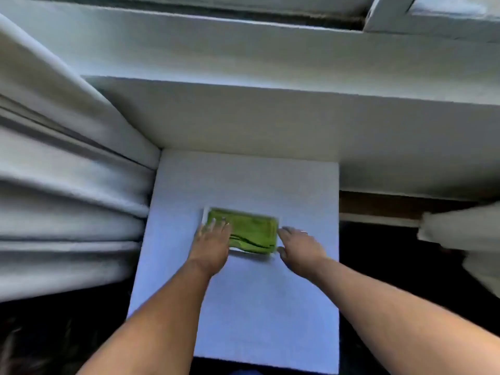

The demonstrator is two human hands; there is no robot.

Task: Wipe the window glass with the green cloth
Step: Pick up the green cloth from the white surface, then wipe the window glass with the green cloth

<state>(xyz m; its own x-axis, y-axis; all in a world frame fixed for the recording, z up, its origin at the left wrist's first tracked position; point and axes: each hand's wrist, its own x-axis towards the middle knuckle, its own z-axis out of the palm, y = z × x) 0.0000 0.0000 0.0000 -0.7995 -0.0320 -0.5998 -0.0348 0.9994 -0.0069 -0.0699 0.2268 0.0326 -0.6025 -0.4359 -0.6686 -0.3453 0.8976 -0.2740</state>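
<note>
A folded green cloth point(250, 232) lies on a small white tray point(205, 212), on a white table point(243, 307) under the window. My left hand point(212, 242) rests flat over the cloth's left end, fingers spread. At the cloth's right end is my right hand point(299, 246), fingers and thumb apart and touching the tray's right edge. Whether either hand grips anything is unclear in the blur. The window frame point(433, 20) shows at the top right; very little glass is visible.
A white window sill point(270, 58) and the wall below it point(270, 120) run across the view. White pleated curtains point(62, 185) hang on the left. Another curtain edge point(465, 234) hangs at the right. Dark floor flanks the table.
</note>
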